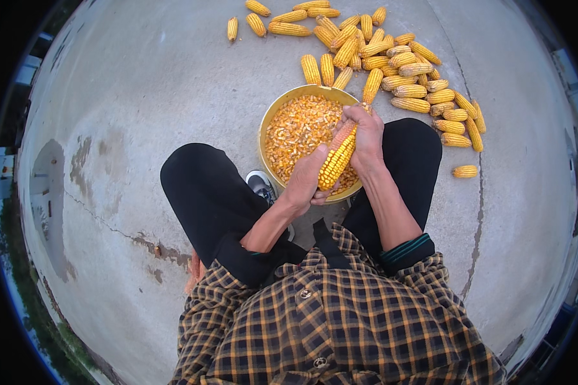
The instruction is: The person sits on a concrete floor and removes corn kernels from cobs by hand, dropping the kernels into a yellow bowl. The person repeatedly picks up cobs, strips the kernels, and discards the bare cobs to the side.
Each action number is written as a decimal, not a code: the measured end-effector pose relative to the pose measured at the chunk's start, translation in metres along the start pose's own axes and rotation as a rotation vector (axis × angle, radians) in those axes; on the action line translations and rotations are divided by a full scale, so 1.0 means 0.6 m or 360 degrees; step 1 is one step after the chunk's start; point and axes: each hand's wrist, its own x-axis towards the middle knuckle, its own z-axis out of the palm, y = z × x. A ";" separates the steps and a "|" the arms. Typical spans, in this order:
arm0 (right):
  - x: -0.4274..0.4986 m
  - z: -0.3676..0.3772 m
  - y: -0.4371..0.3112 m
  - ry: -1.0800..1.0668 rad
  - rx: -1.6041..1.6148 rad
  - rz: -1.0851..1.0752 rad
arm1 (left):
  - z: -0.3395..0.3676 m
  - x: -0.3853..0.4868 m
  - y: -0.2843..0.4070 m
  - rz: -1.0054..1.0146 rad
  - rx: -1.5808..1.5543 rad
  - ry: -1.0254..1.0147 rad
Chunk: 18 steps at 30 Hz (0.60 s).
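An ear of dried yellow corn (339,159) is held slantwise between both hands, over the right part of a yellow bucket (264,139). Kernels are gone from a strip along its upper left side, where pinkish cob shows. My left hand (304,179) grips the ear's lower end, thumb lying along it. Around the upper end, my right hand (366,132) is closed with bent fingers. Loose corn kernels (301,130) fill much of the bucket, which stands between my knees.
A heap of whole corn ears (375,53) lies beyond the bucket and to its right. One ear (465,171) rests apart near a crack in the concrete ground (125,96). Beside my left leg are some reddish bare cobs (195,272). A shoe (261,186) touches the bucket's left side.
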 end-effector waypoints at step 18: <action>0.019 -0.007 0.015 0.0133 0.0077 -0.0010 | -0.017 0.000 0.011 -0.0020 0.0275 0.0104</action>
